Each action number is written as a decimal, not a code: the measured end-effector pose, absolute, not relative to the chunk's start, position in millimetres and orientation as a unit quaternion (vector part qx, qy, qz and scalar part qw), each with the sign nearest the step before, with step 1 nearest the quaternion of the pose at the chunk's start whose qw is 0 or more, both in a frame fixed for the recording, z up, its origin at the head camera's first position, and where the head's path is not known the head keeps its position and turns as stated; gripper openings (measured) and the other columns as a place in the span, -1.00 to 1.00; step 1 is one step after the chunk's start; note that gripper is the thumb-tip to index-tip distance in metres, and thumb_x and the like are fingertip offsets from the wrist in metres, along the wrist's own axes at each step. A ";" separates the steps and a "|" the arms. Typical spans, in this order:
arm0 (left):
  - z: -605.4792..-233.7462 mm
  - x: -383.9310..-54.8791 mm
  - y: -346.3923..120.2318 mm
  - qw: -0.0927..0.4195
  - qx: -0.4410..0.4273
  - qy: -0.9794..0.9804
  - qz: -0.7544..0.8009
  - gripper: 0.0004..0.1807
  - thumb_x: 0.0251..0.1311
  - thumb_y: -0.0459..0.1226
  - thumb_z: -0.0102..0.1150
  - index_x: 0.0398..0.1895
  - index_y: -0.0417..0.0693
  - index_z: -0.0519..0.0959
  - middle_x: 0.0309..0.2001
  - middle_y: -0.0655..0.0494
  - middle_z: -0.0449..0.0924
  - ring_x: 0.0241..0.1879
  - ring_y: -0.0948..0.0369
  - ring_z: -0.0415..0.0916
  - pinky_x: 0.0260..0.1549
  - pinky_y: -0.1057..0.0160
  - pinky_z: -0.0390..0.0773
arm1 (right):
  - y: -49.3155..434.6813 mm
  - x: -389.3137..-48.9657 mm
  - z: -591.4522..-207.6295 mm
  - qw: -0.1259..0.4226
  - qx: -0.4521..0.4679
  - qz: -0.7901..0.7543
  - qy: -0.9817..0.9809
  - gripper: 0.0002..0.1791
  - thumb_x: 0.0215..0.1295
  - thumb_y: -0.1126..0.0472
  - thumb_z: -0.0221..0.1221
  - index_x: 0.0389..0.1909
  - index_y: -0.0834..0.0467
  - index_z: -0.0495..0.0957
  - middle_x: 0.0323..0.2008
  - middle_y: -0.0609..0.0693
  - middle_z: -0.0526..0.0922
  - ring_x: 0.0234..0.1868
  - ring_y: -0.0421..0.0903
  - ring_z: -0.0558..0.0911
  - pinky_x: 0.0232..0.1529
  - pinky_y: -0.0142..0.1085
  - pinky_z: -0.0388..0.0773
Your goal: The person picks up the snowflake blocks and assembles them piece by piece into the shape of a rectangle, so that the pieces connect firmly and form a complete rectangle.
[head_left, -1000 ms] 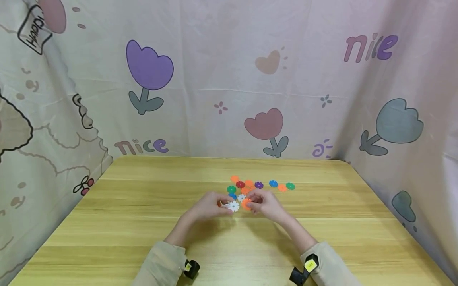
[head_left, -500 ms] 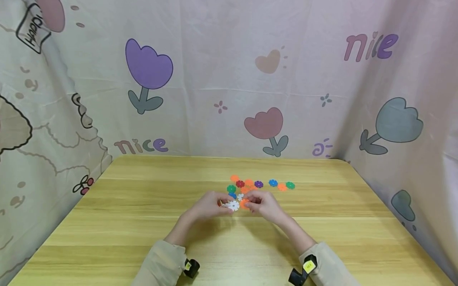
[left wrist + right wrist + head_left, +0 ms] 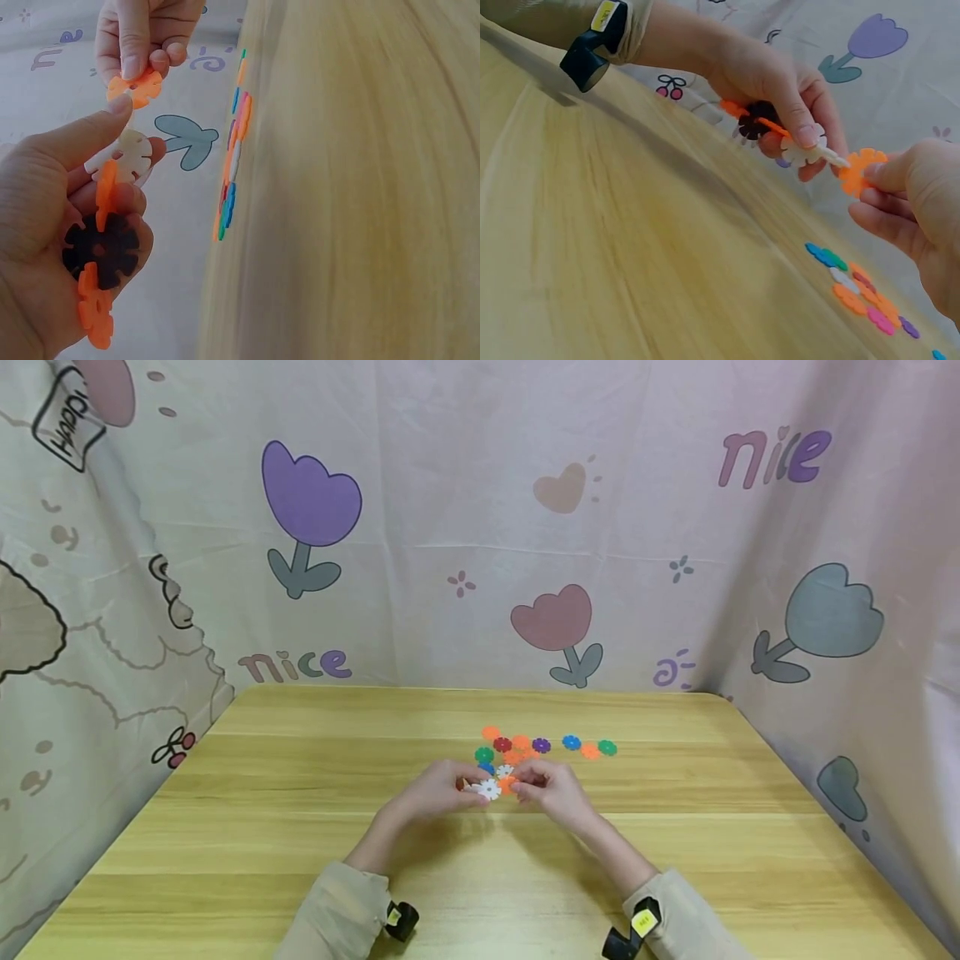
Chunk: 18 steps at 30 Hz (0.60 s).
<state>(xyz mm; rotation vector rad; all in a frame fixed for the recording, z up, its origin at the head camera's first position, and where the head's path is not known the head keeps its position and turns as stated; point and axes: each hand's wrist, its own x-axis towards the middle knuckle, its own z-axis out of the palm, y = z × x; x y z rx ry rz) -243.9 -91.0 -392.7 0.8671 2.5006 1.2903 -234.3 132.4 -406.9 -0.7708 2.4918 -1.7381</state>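
My left hand [image 3: 438, 792] grips a chain of notched plastic snowflake discs. In the left wrist view the chain runs through an orange disc [image 3: 95, 307], a black disc [image 3: 101, 251], another orange disc [image 3: 106, 196] and a white disc [image 3: 129, 155]. The right wrist view shows a second white disc [image 3: 831, 156] nearly edge-on at its end. Between thumb and fingers, my right hand [image 3: 553, 789] pinches an orange disc [image 3: 861, 172], whose rim is right at that edge-on white disc. Both hands are held above the table, and fingers hide parts of the discs.
Loose discs lie on the wooden table [image 3: 300, 843] just beyond my hands, among them a green disc [image 3: 483, 755], a red disc [image 3: 502, 744] and a purple disc [image 3: 541, 745]. Farther right is a blue disc [image 3: 572, 742]. A printed curtain [image 3: 420, 485] stands behind the table.
My right hand has moved slightly left, bringing its orange disc up against the white end of the chain. My left hand has stayed nearly still, gripping the chain.
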 end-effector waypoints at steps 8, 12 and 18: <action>-391.6 -243.0 -92.0 0.109 0.303 0.835 0.446 -0.77 0.14 -0.25 0.24 -0.13 -0.07 0.64 -0.40 0.21 0.54 -0.55 0.28 0.27 -0.63 0.39 0.30 | 130.3 -230.2 -403.7 -0.004 -0.246 -0.555 0.795 -0.93 0.17 0.43 0.19 -0.34 0.36 0.59 -0.53 0.12 0.59 -0.51 0.13 0.57 -0.57 -0.22 0.51; -391.7 -243.2 -92.4 0.118 0.301 0.828 0.458 -0.77 0.15 -0.26 0.23 -0.12 -0.08 0.64 -0.41 0.18 0.53 -0.56 0.27 0.24 -0.64 0.39 0.26 | 129.9 -230.2 -403.5 0.004 -0.235 -0.555 0.798 -0.94 0.17 0.42 0.19 -0.34 0.33 0.59 -0.53 0.11 0.58 -0.49 0.15 0.57 -0.59 -0.32 0.45; -389.6 -243.3 -92.4 0.127 0.301 0.814 0.480 -0.76 0.14 -0.29 0.23 -0.11 -0.13 0.64 -0.34 0.12 0.57 -0.52 0.26 0.27 -0.61 0.39 0.29 | 125.1 -218.8 -383.9 0.002 -0.241 -0.564 0.790 -0.94 0.17 0.49 0.15 -0.35 0.39 0.57 -0.53 0.21 0.56 -0.47 0.30 0.53 -0.60 -0.44 0.37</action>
